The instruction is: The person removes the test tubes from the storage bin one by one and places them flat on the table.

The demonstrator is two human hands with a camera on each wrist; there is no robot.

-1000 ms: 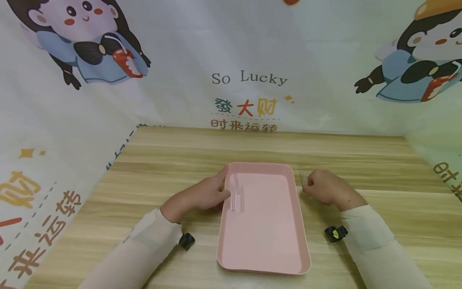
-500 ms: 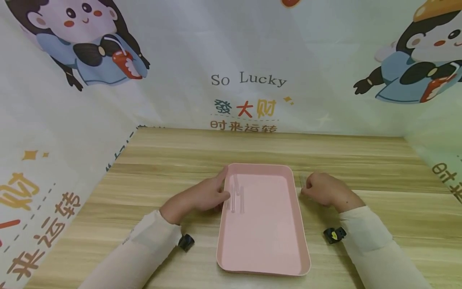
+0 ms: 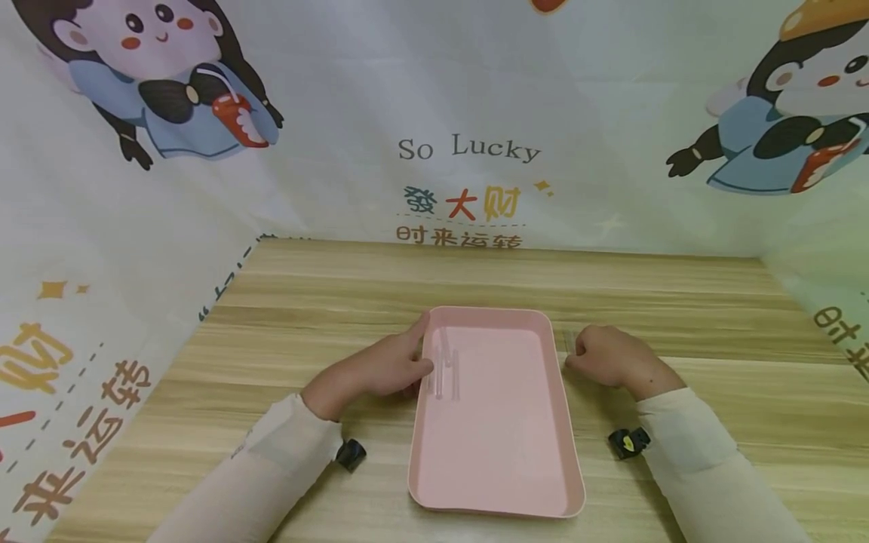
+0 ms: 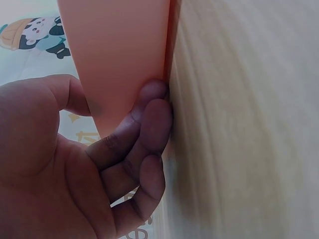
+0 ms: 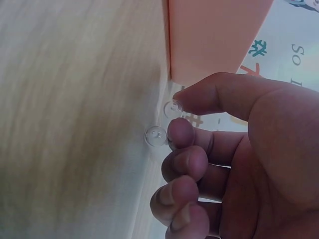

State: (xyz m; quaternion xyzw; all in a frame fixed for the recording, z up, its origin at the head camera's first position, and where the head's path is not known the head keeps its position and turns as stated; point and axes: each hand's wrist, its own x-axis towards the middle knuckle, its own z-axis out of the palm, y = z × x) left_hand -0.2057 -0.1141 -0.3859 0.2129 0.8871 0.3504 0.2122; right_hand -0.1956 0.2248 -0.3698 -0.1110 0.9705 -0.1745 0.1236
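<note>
A pink tray (image 3: 502,445) lies on the wooden table in the head view. My left hand (image 3: 387,366) grips its left rim, with the thumb over the edge and the fingers (image 4: 155,124) against the outer wall. Several thin clear test tubes (image 3: 455,375) lie lengthwise inside, near that left wall. Right of the tray, my right hand (image 3: 616,356) pinches a clear test tube (image 5: 173,108) between thumb and index finger. A second clear test tube (image 5: 156,135) is by the index fingertip, close to the table; whether it is held cannot be made out.
The wooden table (image 3: 326,275) reaches back to a printed cloth wall (image 3: 597,151), with more cloth at the left and right sides. A black wrist device (image 3: 630,442) hangs under the right sleeve, another black device (image 3: 351,455) under the left.
Almost nothing moves. The right hand shifts very slightly at the tray's right side; the left hand, the tray and the test tubes in it stay where they were.
</note>
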